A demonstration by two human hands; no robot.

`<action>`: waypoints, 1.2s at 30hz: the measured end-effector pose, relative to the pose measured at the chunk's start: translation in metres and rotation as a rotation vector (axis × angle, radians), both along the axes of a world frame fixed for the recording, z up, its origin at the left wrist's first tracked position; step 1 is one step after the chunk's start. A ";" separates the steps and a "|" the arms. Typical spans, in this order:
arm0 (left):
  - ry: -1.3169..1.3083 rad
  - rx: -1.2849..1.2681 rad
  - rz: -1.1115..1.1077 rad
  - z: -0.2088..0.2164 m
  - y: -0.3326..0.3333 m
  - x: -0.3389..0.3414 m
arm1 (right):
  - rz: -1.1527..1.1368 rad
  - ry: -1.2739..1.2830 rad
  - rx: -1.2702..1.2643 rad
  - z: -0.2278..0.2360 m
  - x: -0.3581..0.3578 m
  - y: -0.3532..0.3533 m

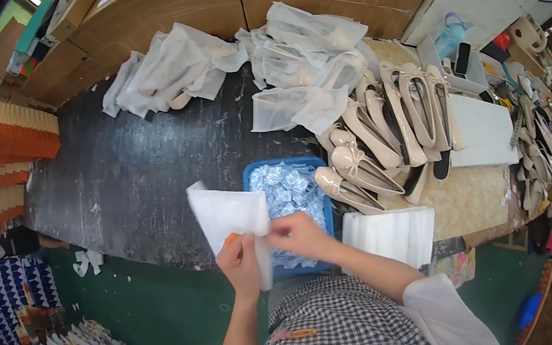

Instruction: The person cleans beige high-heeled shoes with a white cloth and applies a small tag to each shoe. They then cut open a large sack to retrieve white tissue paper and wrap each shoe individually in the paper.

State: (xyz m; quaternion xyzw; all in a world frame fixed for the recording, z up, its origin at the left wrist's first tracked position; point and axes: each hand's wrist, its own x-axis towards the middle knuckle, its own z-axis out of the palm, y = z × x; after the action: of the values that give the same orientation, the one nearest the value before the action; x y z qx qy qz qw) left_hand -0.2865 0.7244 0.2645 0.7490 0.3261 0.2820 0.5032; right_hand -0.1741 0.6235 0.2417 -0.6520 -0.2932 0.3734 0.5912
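Between my two hands hangs a thin white bag [225, 211], held up in front of me at the left side of a blue basket. My left hand [237, 259] is closed on its lower edge, with a small orange thing showing at a fingertip. My right hand [302, 234] pinches the right side of the bag, over the basket; whether a small item is also in those fingers is hidden. The blue basket [246, 174] holds many small blue-and-white packets [285, 189]. A stack of folded white bags [391, 235] lies to the right of my right forearm.
Beige bow-topped flat shoes [356, 165] are heaped to the right of the basket. Bagged shoes [177, 70] lie along the far side of the dark table [142, 170]. A white box [482, 129] stands at right. Orange-and-tan stacked pieces [17, 135] are at left. Other people sit at both sides.
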 end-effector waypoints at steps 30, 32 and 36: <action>-0.012 0.136 0.285 0.033 0.000 -0.038 | 0.261 0.194 0.067 0.024 -0.009 0.021; 0.002 0.111 0.171 0.007 -0.012 -0.035 | 0.262 0.098 0.004 0.020 -0.013 0.013; 0.039 -0.269 0.139 -0.014 -0.027 -0.013 | -0.105 -0.207 -0.223 -0.038 0.025 -0.085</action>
State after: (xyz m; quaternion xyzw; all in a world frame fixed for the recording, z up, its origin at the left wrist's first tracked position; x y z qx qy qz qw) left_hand -0.2993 0.6975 0.2505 0.6558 0.4215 0.2553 0.5719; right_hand -0.1491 0.5385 0.2041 -0.7630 -0.2749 0.3030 0.5004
